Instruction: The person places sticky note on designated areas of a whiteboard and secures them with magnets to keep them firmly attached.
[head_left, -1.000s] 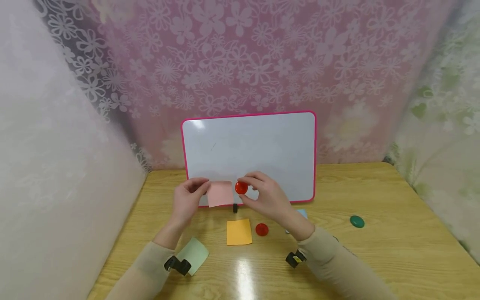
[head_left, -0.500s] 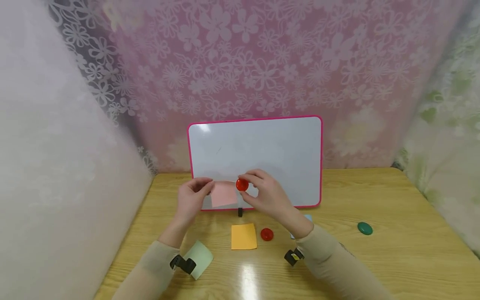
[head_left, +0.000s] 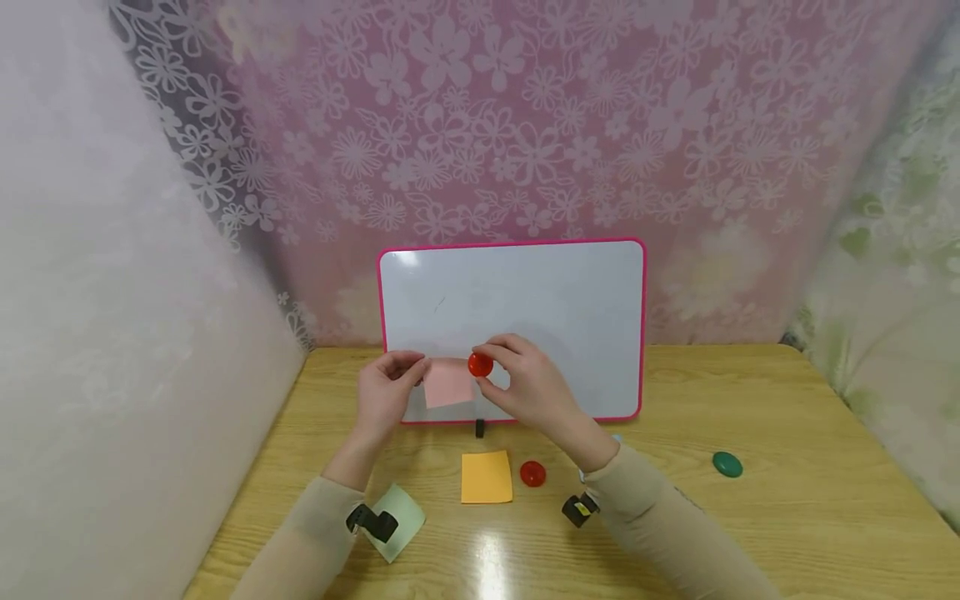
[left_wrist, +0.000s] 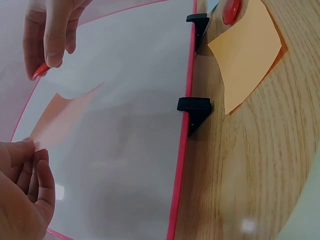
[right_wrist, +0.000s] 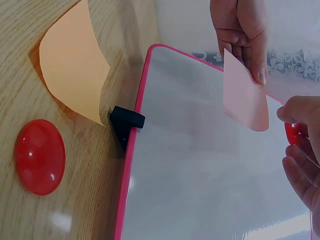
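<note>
My left hand [head_left: 384,392] pinches a pink sticky note [head_left: 448,383] by its upper left corner, in front of the whiteboard [head_left: 570,325]. Between thumb and fingers, my right hand [head_left: 531,383] holds a round red magnet [head_left: 481,365] beside the note's upper right corner. In the left wrist view the note [left_wrist: 65,117] stands out from the board, its free end curling. The right wrist view has the red magnet [right_wrist: 292,133] partly hidden by the fingers, apart from the note [right_wrist: 244,95].
On the wooden table lie an orange sticky note [head_left: 486,477], another red magnet [head_left: 532,473], a green magnet [head_left: 727,464] and a pale green note [head_left: 403,518] partly under the left wrist camera. Black feet [left_wrist: 195,110] support the pink-framed board. A blue note hides mostly behind the right forearm.
The view has shifted slightly. Both hands keep their grips on the note and the red magnet, staying near the lower part of the board; the magnet is slightly higher against it.
</note>
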